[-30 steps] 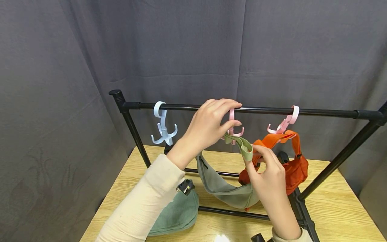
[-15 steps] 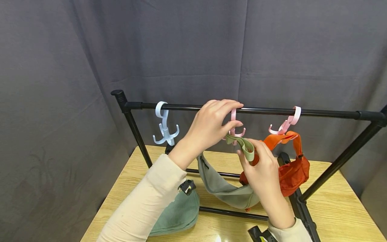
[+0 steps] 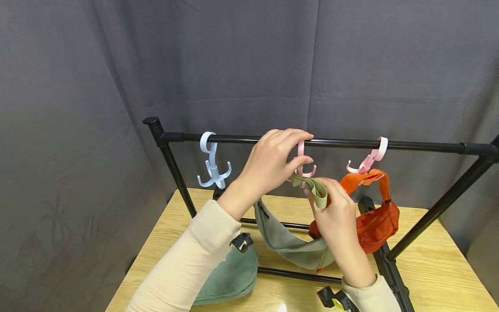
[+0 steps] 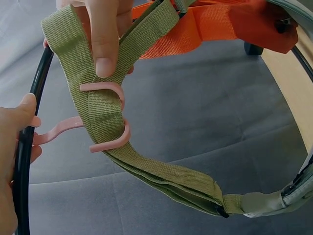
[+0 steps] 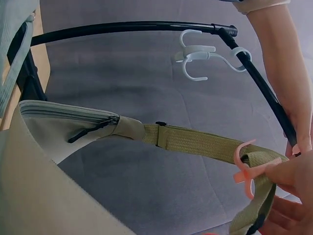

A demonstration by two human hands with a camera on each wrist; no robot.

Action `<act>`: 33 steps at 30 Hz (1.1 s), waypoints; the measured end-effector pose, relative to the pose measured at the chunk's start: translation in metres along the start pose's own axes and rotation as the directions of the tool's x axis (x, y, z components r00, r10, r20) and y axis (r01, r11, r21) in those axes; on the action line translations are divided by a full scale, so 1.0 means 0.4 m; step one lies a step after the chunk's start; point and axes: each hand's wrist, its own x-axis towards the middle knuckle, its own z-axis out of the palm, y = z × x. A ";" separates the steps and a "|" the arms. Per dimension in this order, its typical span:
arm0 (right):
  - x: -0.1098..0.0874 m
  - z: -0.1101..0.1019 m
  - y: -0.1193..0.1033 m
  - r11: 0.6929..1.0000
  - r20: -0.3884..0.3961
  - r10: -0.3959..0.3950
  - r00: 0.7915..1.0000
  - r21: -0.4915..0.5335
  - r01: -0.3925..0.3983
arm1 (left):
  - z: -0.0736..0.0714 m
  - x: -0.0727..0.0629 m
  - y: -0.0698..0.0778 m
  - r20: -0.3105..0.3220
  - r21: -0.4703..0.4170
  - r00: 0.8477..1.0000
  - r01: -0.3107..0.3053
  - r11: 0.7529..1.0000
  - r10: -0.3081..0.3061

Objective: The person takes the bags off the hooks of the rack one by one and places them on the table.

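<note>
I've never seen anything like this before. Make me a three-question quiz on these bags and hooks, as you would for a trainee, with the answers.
1. True or false: the orange bag hangs from the rightmost pink hook.
2. Which hand holds the green strap?
3. How many hooks hang on the black rail?

Key
1. True.
2. The right hand.
3. Three: the blue hook, the middle pink hook and the rightmost pink hook.
</note>
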 end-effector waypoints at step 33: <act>0.026 -0.009 -0.008 0.999 -0.054 -0.032 0.998 0.011 0.033 | 0.000 -0.001 0.007 0.007 0.002 1.000 0.016 1.000 -0.016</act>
